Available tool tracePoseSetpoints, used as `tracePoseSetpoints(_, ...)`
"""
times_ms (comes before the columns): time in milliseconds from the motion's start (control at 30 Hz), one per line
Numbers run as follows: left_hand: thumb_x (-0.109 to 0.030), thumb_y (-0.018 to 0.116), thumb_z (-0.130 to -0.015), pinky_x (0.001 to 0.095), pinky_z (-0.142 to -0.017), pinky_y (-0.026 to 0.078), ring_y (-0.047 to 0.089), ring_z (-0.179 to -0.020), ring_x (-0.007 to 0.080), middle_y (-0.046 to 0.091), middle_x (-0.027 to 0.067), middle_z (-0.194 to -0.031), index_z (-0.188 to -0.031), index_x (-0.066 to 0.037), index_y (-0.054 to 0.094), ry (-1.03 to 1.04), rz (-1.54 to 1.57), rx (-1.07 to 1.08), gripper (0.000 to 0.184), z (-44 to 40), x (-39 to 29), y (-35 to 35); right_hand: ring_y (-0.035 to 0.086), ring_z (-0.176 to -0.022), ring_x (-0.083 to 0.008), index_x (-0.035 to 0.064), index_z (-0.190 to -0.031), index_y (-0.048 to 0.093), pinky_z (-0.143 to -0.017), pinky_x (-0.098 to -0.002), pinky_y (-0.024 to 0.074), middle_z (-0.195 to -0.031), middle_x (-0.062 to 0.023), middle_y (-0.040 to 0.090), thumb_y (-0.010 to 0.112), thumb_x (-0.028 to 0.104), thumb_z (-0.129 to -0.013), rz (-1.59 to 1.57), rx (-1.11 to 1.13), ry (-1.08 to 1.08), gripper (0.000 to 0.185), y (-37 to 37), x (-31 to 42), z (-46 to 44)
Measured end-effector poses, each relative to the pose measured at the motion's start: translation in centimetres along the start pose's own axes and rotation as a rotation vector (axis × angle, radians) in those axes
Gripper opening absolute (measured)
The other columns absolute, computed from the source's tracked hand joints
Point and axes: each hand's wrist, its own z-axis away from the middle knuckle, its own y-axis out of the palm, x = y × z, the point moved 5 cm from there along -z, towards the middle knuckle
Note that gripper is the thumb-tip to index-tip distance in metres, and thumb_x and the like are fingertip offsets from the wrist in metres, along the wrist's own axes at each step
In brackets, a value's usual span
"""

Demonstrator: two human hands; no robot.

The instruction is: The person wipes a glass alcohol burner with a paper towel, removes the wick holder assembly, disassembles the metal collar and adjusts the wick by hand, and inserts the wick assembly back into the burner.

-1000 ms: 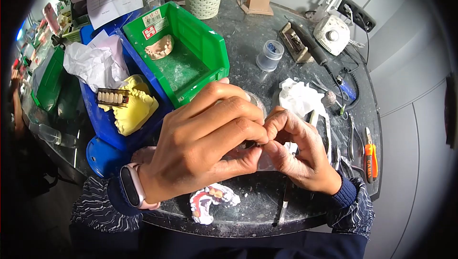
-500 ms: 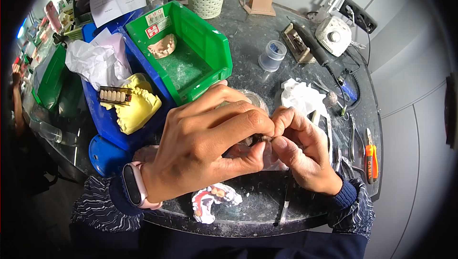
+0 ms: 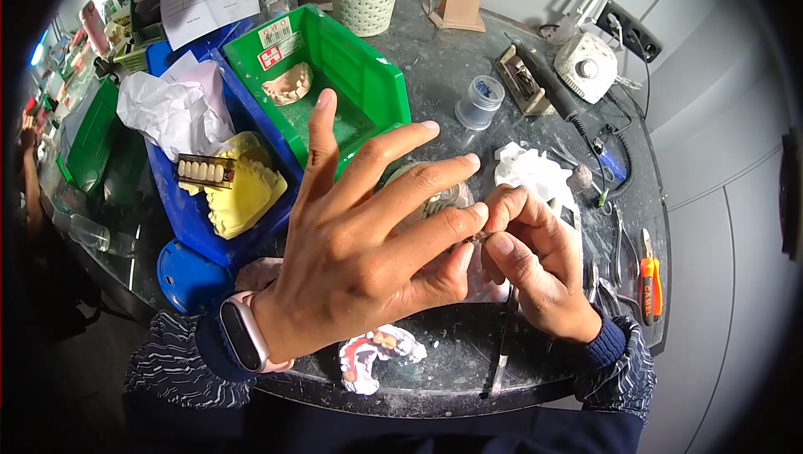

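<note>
Between the thumb and index finger of my left hand (image 3: 368, 241) is a small dark piece (image 3: 480, 237), too small to make out well; the other three fingers are spread. My right hand (image 3: 539, 257) pinches the same piece from the right, thumb and index fingertips together. Behind my left fingers a round glass jar (image 3: 456, 196) is partly hidden. Below my hands, near the table's front edge, lies a white dental model (image 3: 360, 368) with a pink base and several teeth. A thin metal tool (image 3: 502, 359) lies to its right.
A green bin (image 3: 368, 86) holds a beige dental model (image 3: 288, 86). In the blue bin (image 3: 180, 211) are crumpled paper, a yellow model (image 3: 247, 199) and a tooth strip. Orange pliers (image 3: 649, 278), white tissue (image 3: 533, 171), a small cup (image 3: 478, 103) and a rotary handpiece (image 3: 548, 82) are at the right.
My left hand's middle, ring and little fingers have lifted and spread apart. Both hands have shifted slightly right, still at the small dark piece. The view has moved a little.
</note>
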Motion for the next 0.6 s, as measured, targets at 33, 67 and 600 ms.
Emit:
tracePoseSetpoints(33,-0.026,0.071,-0.074,0.0618,-0.111,0.013,0.056,-0.114,0.0283,0.068,0.0031,-0.109,-0.087,-0.014,0.07,-0.001,0.008,-0.003,0.017,-0.01,0.05,-0.07,0.05,-0.083,-0.0057,0.0017,-0.099,0.051,-0.074,-0.0213,0.0426,-0.091,-0.0007,0.051,0.056,0.017,-0.096,0.022,-0.003,-0.001,0.016,-0.05,0.06,-0.01)
tracePoseSetpoints(67,-0.028,0.072,-0.074,0.0617,-0.111,0.013,0.056,-0.114,0.0282,0.068,0.0032,-0.109,-0.087,-0.014,0.07,-0.001,0.017,-0.005,0.019,-0.01,0.1,-0.14,0.05,-0.083,-0.0059,0.0016,-0.099,0.051,-0.074,-0.0214,0.0425,-0.091,-0.0008,0.051,0.056,0.017,-0.096,0.044,-0.007,-0.003,0.016,-0.11,0.14,-0.03)
tracePoseSetpoints(600,-0.022,0.083,-0.067,0.0602,-0.113,0.016,0.063,-0.101,0.0241,0.069,-0.0036,-0.092,-0.082,-0.018,0.069,0.016,0.102,-0.077,0.022,0.38,-0.36,-0.05,0.048,-0.078,-0.0062,0.001,-0.096,0.05,-0.069,-0.0207,0.0425,-0.09,-0.0023,0.049,0.057,0.012,-0.093,0.21,0.069,-0.124,0.013,0.02,0.34,-0.03)
